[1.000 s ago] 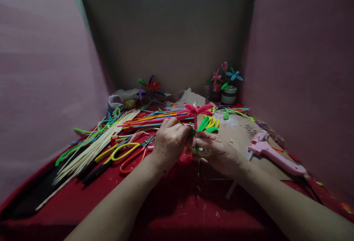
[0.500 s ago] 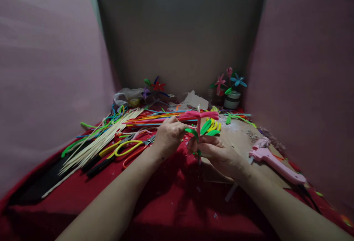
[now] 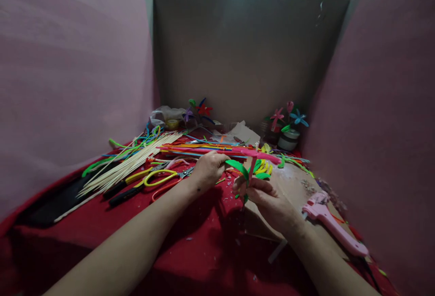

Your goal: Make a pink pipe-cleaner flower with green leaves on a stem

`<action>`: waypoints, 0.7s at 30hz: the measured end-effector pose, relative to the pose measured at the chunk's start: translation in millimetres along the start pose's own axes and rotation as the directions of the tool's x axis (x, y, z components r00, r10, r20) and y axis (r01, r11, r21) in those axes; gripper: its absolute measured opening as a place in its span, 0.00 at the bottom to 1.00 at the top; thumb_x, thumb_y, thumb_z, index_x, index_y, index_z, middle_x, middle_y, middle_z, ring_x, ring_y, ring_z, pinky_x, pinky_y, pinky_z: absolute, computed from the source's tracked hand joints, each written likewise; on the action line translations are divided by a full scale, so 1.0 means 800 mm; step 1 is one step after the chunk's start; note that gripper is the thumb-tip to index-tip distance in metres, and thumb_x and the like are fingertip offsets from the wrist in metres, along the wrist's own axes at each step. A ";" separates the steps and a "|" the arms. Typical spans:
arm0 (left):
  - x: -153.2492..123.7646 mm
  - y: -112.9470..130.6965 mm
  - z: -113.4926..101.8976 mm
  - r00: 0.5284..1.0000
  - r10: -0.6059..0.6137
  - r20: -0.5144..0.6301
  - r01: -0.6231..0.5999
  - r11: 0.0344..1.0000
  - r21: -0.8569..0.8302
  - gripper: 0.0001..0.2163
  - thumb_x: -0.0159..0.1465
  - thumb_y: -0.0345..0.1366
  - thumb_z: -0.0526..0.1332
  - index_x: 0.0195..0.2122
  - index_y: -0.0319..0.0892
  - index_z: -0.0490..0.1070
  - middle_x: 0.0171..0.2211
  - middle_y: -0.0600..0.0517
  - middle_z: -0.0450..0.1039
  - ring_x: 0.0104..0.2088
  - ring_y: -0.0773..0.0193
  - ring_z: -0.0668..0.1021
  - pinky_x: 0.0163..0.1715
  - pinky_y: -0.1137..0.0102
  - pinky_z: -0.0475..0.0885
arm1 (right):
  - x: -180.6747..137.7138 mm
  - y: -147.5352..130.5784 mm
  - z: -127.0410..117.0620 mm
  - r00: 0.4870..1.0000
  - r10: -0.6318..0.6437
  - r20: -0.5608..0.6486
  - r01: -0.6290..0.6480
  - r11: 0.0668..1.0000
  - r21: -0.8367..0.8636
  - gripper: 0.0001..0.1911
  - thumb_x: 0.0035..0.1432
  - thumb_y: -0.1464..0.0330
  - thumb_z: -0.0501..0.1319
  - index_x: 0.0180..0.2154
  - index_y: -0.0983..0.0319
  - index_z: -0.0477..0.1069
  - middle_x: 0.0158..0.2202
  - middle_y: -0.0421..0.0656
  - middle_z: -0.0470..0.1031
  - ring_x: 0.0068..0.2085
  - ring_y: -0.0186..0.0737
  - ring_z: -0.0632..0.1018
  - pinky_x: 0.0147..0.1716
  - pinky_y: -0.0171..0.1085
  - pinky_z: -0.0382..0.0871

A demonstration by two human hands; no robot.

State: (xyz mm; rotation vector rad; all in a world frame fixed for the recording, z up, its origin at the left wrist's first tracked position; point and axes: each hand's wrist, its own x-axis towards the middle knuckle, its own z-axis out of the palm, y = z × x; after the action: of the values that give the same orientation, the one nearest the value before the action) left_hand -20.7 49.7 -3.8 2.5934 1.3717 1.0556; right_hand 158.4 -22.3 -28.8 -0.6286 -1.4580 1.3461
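Note:
A pink pipe-cleaner flower [image 3: 263,155] with green leaves stands nearly upright in front of me, tilted slightly. My right hand [image 3: 272,198] is closed round its stem, just below the leaves. The tip of the left green leaf [image 3: 239,167] is pinched between the fingers of my left hand [image 3: 210,169], and that leaf arches out from the stem. Small whitish stamens [image 3: 257,145] rise above the pink petals. The lower stem is partly hidden by my right fingers.
Bamboo sticks [image 3: 127,165], yellow-handled scissors [image 3: 159,177] and coloured pipe cleaners lie on the left of the red cloth [image 3: 190,259]. A pink glue gun [image 3: 335,223] rests on cardboard [image 3: 292,178] at right. Finished flowers stand behind, some by a white jar [image 3: 288,140].
My view has shifted, so the background sits further right. The flower has tilted to the right, and the left leaf is now drawn out longer between my left fingers and the stem.

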 end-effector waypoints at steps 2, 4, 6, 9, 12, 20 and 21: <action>0.002 -0.003 -0.001 0.997 -0.060 0.051 0.062 0.997 -0.037 0.09 0.58 0.33 0.57 0.32 0.42 0.77 0.27 0.49 0.75 0.29 0.64 0.73 0.31 0.72 0.65 | 0.000 0.000 0.001 1.000 0.011 -0.008 -0.011 1.000 -0.005 0.07 0.52 0.63 0.62 0.33 0.56 0.77 0.35 0.41 0.76 0.39 0.40 0.72 0.42 0.39 0.62; 0.003 -0.006 -0.002 0.991 -0.082 0.108 0.095 0.987 -0.130 0.10 0.58 0.35 0.56 0.32 0.42 0.78 0.28 0.50 0.76 0.29 0.65 0.74 0.32 0.72 0.66 | 0.000 -0.002 0.002 1.000 0.014 -0.023 -0.015 1.000 -0.015 0.08 0.51 0.62 0.62 0.33 0.57 0.77 0.36 0.42 0.76 0.39 0.40 0.72 0.43 0.39 0.62; 0.003 -0.007 -0.002 0.980 -0.088 0.176 0.133 0.955 -0.263 0.10 0.58 0.36 0.56 0.31 0.41 0.78 0.28 0.50 0.77 0.30 0.65 0.75 0.33 0.73 0.66 | 0.000 -0.003 0.003 0.999 0.008 -0.051 -0.009 1.000 -0.012 0.07 0.52 0.63 0.62 0.32 0.57 0.77 0.36 0.42 0.76 0.38 0.40 0.72 0.41 0.38 0.63; 0.002 -0.001 -0.003 0.949 -0.129 0.289 0.257 0.845 -0.468 0.13 0.58 0.39 0.56 0.30 0.37 0.77 0.25 0.50 0.76 0.27 0.65 0.74 0.29 0.73 0.66 | 0.003 -0.001 0.001 0.991 0.002 -0.134 0.001 1.000 0.021 0.06 0.52 0.65 0.62 0.32 0.58 0.77 0.35 0.42 0.75 0.36 0.39 0.72 0.38 0.37 0.64; -0.001 0.013 -0.005 0.911 -0.132 0.390 0.372 0.671 -0.642 0.15 0.59 0.42 0.55 0.32 0.35 0.75 0.23 0.50 0.75 0.23 0.68 0.73 0.24 0.74 0.65 | 0.008 0.005 -0.004 0.965 -0.008 -0.261 0.023 0.998 0.056 0.05 0.50 0.67 0.64 0.32 0.57 0.77 0.32 0.40 0.75 0.34 0.37 0.71 0.35 0.36 0.64; -0.019 0.046 0.008 0.953 0.049 0.300 0.206 0.622 -0.756 0.06 0.55 0.35 0.61 0.31 0.39 0.72 0.28 0.54 0.72 0.28 0.69 0.71 0.30 0.74 0.66 | 0.013 0.002 -0.005 0.913 -0.030 -0.407 0.009 0.999 -0.053 0.09 0.51 0.65 0.62 0.35 0.58 0.77 0.34 0.42 0.75 0.36 0.41 0.72 0.39 0.39 0.65; -0.022 0.048 0.010 0.966 0.046 0.254 0.154 0.686 -0.711 0.04 0.55 0.34 0.61 0.30 0.40 0.72 0.26 0.55 0.72 0.27 0.69 0.71 0.29 0.75 0.65 | 0.013 0.000 -0.003 0.914 -0.026 -0.406 0.002 0.998 -0.059 0.09 0.51 0.64 0.62 0.35 0.58 0.77 0.34 0.42 0.75 0.36 0.41 0.73 0.39 0.39 0.65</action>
State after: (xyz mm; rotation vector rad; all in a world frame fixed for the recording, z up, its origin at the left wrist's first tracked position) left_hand 4.9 15.2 -7.3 1.9723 0.7315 0.9488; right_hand 156.9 -12.1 -25.6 -0.8770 -1.1602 1.0829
